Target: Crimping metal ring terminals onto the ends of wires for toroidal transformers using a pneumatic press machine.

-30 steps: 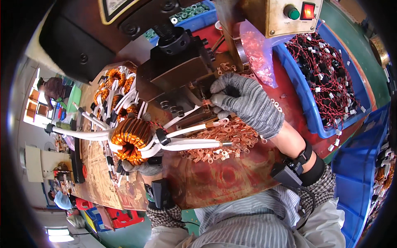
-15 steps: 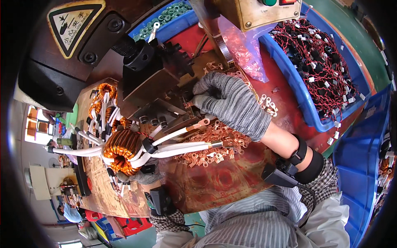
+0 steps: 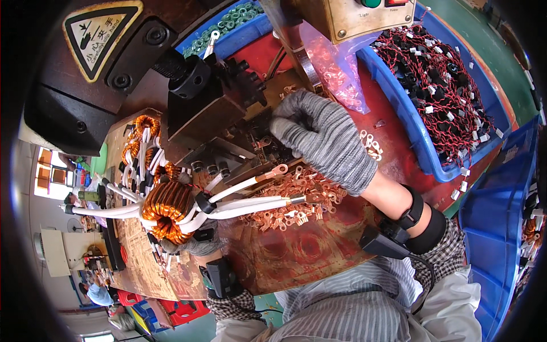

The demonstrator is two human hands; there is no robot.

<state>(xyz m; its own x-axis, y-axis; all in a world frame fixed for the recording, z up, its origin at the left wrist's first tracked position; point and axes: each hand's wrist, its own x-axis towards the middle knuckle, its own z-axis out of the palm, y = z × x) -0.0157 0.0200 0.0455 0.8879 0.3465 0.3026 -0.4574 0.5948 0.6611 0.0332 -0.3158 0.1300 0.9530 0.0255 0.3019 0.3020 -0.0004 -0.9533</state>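
My left hand [image 3: 200, 244], in a grey knit glove, grips a ring coil [image 3: 168, 206] wound with copper wire from below; the coil hides most of the fingers. White sleeved leads [image 3: 245, 206] stick out from it to both sides, and one on the right ends in a copper ring lug [image 3: 279, 170]. My right hand [image 3: 326, 141], gloved alike, is closed with curled fingers just right of the press's tooling [image 3: 228, 151]. Whether anything is between its fingertips is hidden. A small copper terminal [image 3: 264, 141] sits in the tooling beside the thumb.
Loose copper lugs [image 3: 296, 199] are heaped on the red worktable [image 3: 279, 253]. More coils [image 3: 147, 125] stand at the left. A bag of lugs [image 3: 336, 74] lies behind my right hand. A blue bin [image 3: 421, 142] holds red-black twisted wires; the press [image 3: 131, 51] overhangs the left.
My right hand has drawn slightly right, away from the tooling, leaving the small terminal there in view. The coil and my left hand have barely moved.
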